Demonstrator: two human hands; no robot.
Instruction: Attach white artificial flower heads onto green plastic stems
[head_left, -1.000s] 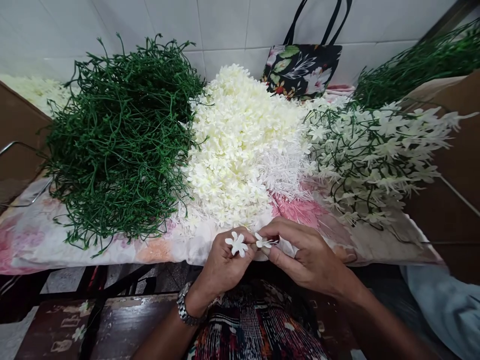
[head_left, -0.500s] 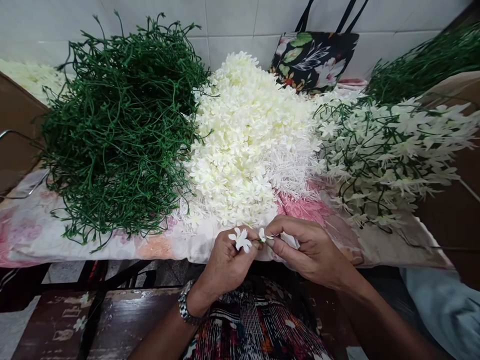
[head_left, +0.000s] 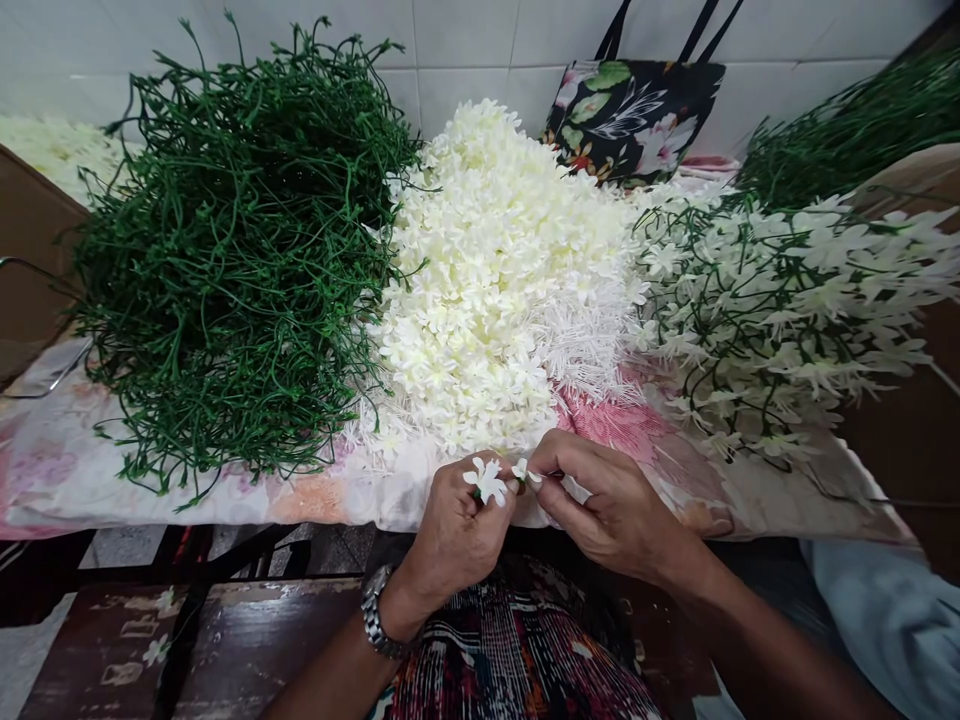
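Both hands have drawn closer since a second ago, so the small blossom (head_left: 520,469) pinched in the right hand (head_left: 611,510) fingers now nearly touches the white flower (head_left: 486,480) pinched by the left hand (head_left: 457,530) fingers. They meet at the tabletop (head_left: 67,470) edge, just before the heap of cream flowers (head_left: 495,280), between green stems (head_left: 240,260) and finished sprays (head_left: 780,310).

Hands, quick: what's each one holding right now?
Left hand: closed on a small white plastic flower.
Right hand: fingertips pinched on a second tiny white flower piece, pressed against the left hand's flower.
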